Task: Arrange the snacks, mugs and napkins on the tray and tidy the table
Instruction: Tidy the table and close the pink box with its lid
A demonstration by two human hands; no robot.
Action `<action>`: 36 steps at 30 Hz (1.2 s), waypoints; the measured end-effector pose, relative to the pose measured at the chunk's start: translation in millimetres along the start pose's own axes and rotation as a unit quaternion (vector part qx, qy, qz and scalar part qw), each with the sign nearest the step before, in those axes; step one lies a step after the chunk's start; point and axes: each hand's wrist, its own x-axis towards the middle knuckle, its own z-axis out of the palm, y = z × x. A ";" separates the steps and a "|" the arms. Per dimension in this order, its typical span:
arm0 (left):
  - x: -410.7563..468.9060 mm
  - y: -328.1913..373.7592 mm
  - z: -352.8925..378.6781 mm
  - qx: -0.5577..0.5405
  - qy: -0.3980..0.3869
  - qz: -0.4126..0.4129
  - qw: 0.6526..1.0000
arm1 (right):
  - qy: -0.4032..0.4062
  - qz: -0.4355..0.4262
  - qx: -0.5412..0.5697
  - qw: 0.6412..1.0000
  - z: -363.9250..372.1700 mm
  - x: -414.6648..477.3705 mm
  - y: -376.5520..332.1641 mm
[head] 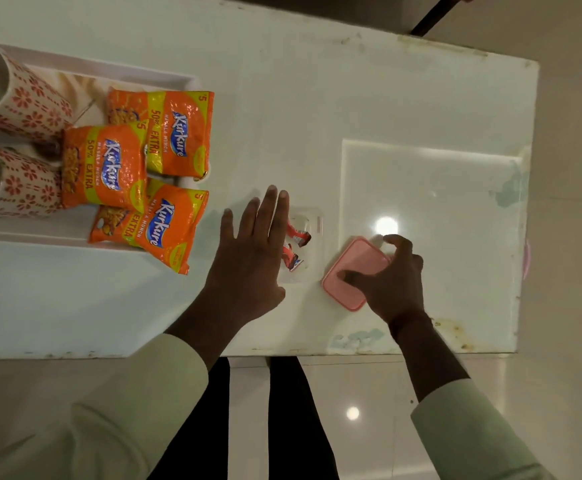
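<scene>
A white worktop (317, 109) fills most of the frame. At the left edge sits a white tray (116, 71). Two mugs (16, 98) with red flowers on them stand on the tray, one above the other in the frame. Just to their right lie three orange snack packs (175, 133). They overlap each other, and the lowest pack sticks out over the tray's rim onto the worktop.

In the middle of the frame is a small clear box (312, 233). Two red-wrapped sweets (298, 235) lie inside it. The left hand (251, 251) is spread flat and wide open, with the fingers straight. It covers the left side of the clear box. It holds nothing, and whether it touches the box cannot be told.

Just right of the clear box lies a pink lid (352, 268). It is tilted in the frame. The right hand (393, 278) is curled around the lid, with the thumb on top and a fingertip at the far corner.

A bright light spot shines on the worktop just above the pink lid. Pale sleeves (144, 393) cover both arms at the bottom of the frame.
</scene>
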 end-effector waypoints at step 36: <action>-16.3 15.6 -1.9 -0.345 0.139 -0.152 0.916 | 0.062 -0.360 0.107 0.925 39.1 -41.1 -29.4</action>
